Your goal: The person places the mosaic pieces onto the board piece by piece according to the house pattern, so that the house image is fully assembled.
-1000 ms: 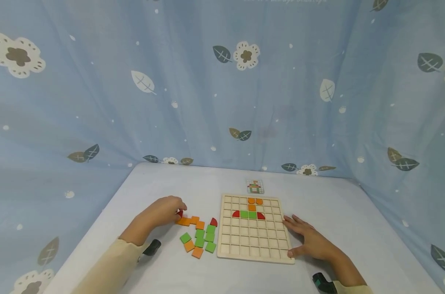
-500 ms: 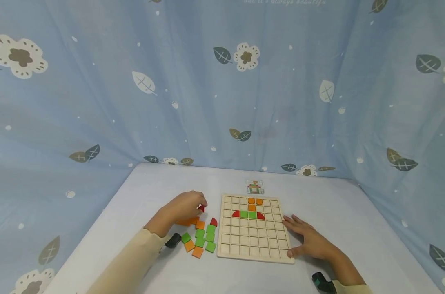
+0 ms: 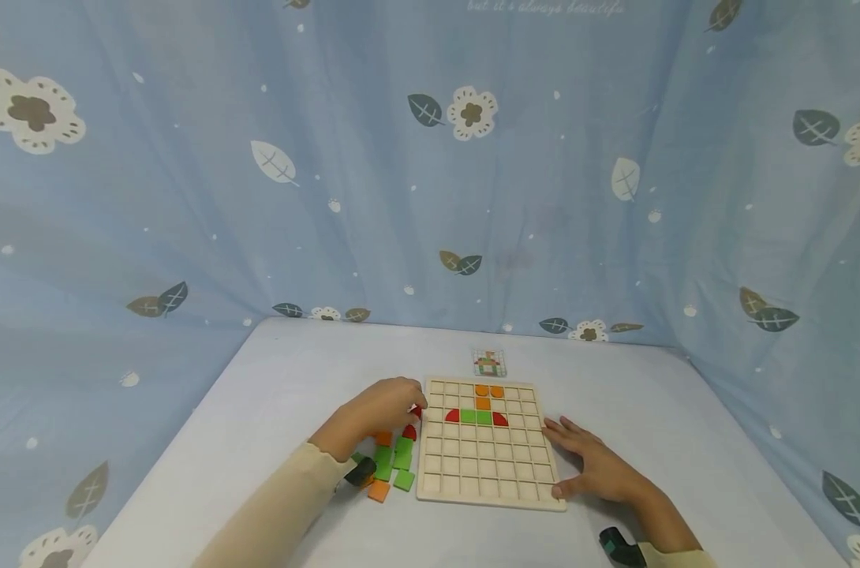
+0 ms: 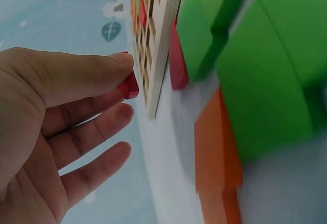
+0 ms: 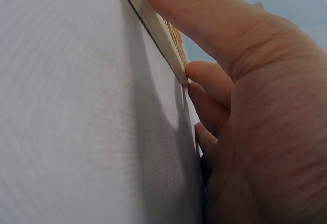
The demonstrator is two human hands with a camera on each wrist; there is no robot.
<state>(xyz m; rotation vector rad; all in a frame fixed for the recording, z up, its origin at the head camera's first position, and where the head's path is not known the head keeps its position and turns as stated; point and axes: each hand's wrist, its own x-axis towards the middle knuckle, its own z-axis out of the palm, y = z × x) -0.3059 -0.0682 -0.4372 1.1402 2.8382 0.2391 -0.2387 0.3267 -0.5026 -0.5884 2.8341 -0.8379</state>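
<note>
Left grip (image 3: pixel 383 406) is pinching a small red piece (image 4: pixel 132 87) between the thumb and a fingertip, while its other fingers are pointing outward, apart from one another. From this grip, the wooden board (image 3: pixel 486 450) is lying directly to the right, its left rim just beside the fingertips; whether they are touching it, I cannot tell. In the left wrist view the pinched piece is showing its narrow side, so its long axis is not clear. Right grip (image 3: pixel 596 465), with fingers spread, is touching the opposite rim of the board and is well apart from that piece. To the right of the left grip, the compartments are holding two rounded orange pieces (image 3: pixel 482 390) in the far row, one orange square (image 3: pixel 483 403) in the next row, and then two green squares (image 3: pixel 469 416) between two red end pieces (image 3: pixel 500 419). On the body side of the left grip, another red piece (image 3: pixel 409 432), green tiles (image 3: pixel 404 480) and orange tiles (image 3: pixel 379 491) are lying on the tabletop (image 3: pixel 316 355).
</note>
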